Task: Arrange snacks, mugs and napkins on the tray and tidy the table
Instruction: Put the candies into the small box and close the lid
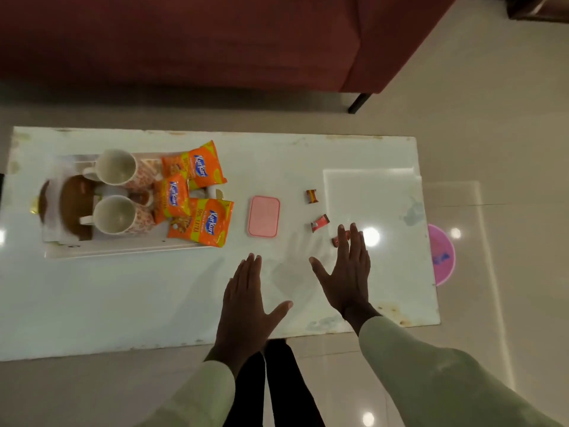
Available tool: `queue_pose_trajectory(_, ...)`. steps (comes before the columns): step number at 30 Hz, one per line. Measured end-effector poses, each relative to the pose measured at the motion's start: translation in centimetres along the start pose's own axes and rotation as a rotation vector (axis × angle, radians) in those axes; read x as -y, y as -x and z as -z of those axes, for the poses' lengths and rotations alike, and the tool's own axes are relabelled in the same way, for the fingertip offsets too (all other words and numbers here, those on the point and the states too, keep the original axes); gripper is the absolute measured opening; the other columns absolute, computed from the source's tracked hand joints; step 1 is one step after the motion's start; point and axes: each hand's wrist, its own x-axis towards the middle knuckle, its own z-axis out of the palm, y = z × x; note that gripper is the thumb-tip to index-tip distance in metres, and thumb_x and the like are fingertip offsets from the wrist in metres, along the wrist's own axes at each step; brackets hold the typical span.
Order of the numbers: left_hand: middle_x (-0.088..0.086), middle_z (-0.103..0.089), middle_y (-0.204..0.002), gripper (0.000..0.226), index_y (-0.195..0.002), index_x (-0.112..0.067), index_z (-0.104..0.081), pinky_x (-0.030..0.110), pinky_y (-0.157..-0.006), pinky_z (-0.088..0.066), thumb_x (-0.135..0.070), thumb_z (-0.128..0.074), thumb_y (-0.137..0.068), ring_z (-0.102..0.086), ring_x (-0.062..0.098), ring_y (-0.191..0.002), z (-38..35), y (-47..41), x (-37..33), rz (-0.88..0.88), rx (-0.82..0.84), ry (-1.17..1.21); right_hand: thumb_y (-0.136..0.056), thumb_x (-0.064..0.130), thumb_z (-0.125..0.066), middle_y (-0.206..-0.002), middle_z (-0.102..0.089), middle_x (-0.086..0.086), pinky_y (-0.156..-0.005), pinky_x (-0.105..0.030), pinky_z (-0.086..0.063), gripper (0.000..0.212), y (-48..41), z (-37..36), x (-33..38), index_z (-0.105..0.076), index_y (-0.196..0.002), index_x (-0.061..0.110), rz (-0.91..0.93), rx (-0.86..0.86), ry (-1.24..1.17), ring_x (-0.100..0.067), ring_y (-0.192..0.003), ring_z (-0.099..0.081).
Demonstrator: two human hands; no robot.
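Fingers (253,272) lay straight and close together, gripping nothing, on left hand (246,303) and right hand (348,278), low at centre frame. At left, the tray (123,249) held two mugs (116,167) and three orange snack packets (201,167). Three candies (320,222) lay right of one pink box (264,216), its long axis running top-to-bottom.

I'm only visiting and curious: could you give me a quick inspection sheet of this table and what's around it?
Surface: glossy white table, stained near its edges.
Job's things: tray at the left holds two mugs and three orange snack packets. Three wrapped sweets lie loose on the table. White square sheet at the right, perhaps napkins.
Clutter: pink box mid-table; brown item on the tray, unclear.
Hands: left hand and right hand open, holding nothing.
Cables: nothing seen.
Surroundings: red sofa beyond the table; pink tub on the floor.
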Motion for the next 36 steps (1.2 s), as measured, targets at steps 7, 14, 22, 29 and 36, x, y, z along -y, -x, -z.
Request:
queue_pose_trajectory(7,-0.009,-0.016,-0.159,0.136,-0.153,-0.033,0.001,0.033,-0.108,-0.027,-0.09,-0.06,-0.046,-0.024,0.012,-0.143,-8.3,-2.1,2.2,0.087,-0.005,0.096,-0.079,0.069,-0.058,-0.166,0.001,-0.003,-0.12,-0.057,-0.015,0.103,-4.2,-7.7,-4.9,-0.003,-0.156,0.028,-0.045,-0.042,-0.033,-0.025,-0.153,0.003)
queue_pose_trajectory(14,-0.006,-0.033,-0.151,0.126,-0.149,-0.026,-0.018,0.031,-0.105,-0.033,-0.078,-0.07,-0.046,-0.033,0.013,-0.137,-12.0,-2.3,2.7,0.116,-0.119,0.112,-0.082,0.074,-0.05,-0.166,0.002,-0.01,-0.122,-0.05,-0.006,0.104,-6.3,-10.2,-6.2,-0.003,-0.157,0.021,0.031,-0.13,-0.008,-0.029,-0.153,0.003)
queue_pose_trajectory(22,-0.012,-0.032,-0.151,0.119,-0.149,-0.034,-0.017,0.031,-0.106,-0.031,-0.073,-0.072,-0.05,-0.032,0.009,-0.137,-10.7,-3.4,3.3,0.047,-0.075,0.105,-0.085,0.062,-0.057,-0.165,-0.009,-0.013,-0.119,-0.051,-0.017,0.088,-13.6,-9.7,-2.6,-0.023,-0.155,0.022,0.213,-0.139,-0.007,-0.035,-0.151,-0.009)
queue_pose_trajectory(29,-0.016,-0.033,-0.148,0.118,-0.145,-0.039,-0.017,0.032,-0.104,-0.03,-0.074,-0.075,-0.048,-0.037,0.008,-0.132,-9.0,-5.6,3.8,0.008,-0.031,0.156,-0.095,0.041,-0.052,-0.134,-0.053,-0.006,-0.09,-0.043,-0.042,0.036,-17.1,-9.7,-0.4,-0.061,-0.122,0.02,0.371,-0.218,0.113,-0.03,-0.121,-0.047)
queue_pose_trajectory(36,-0.014,-0.033,-0.147,0.114,-0.144,-0.037,-0.018,0.031,-0.107,-0.032,-0.062,-0.08,-0.051,-0.033,0.006,-0.133,-7.8,-6.7,4.2,-0.087,0.009,0.173,-0.095,0.029,-0.056,-0.084,-0.059,-0.012,-0.05,-0.034,-0.041,0.03,-16.1,-9.8,0.0,-0.059,-0.075,0.006,0.384,-0.341,0.13,-0.032,-0.074,-0.053)
